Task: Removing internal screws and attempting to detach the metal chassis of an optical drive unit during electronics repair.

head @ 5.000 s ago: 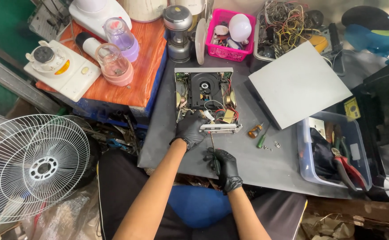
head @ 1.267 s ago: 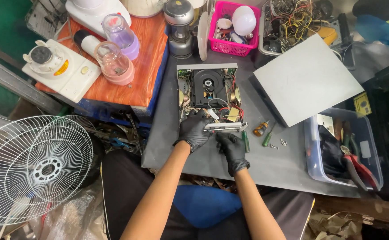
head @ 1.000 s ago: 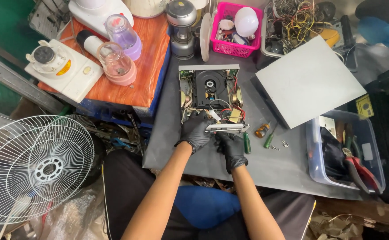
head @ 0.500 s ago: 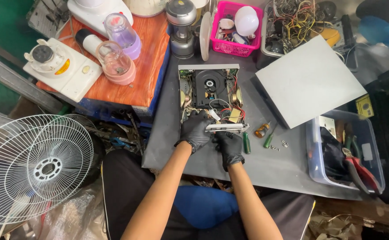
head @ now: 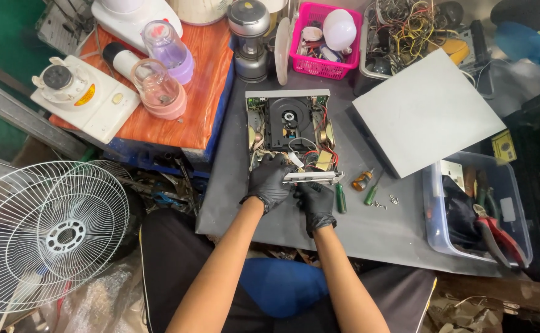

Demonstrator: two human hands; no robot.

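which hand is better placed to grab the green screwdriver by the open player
Probably the right hand: it sits at the player's front strip, next to the green screwdriver. The left hand rests on the open player, farther from it.

1. Left grip (head: 268, 182): black glove, fingers curled, palm down, forearm bare and reaching forward from lower left.
2. Right grip (head: 315, 200): black glove, fingers bent upward, just beside the left one.
3. Forearms converge toward the wrists; elbows out of frame.
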